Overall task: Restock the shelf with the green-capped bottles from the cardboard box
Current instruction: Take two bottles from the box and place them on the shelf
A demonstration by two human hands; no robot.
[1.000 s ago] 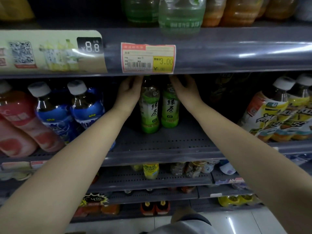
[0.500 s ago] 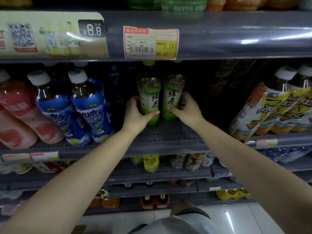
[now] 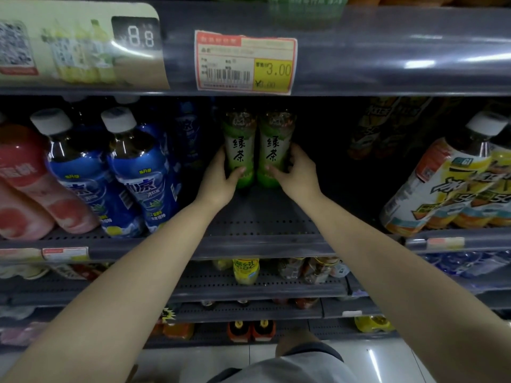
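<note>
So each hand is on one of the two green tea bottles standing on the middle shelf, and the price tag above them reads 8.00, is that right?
Not quite. In the head view the price tag above the two green tea bottles reads 3.00, not 8.00. The rest holds: left hand and right hand each grip one bottle.

On each of the two green bottles (image 3: 255,150), standing side by side on the shelf (image 3: 262,239), the black characters 绿茶 were printed on a pale label. On the rail above, a red-bordered price tag (image 3: 244,63) bore a barcode and "3.00" on yellow. Further left, "8.8" was shown on a dark panel (image 3: 137,34) beside a blurred QR code (image 3: 15,45).
</note>
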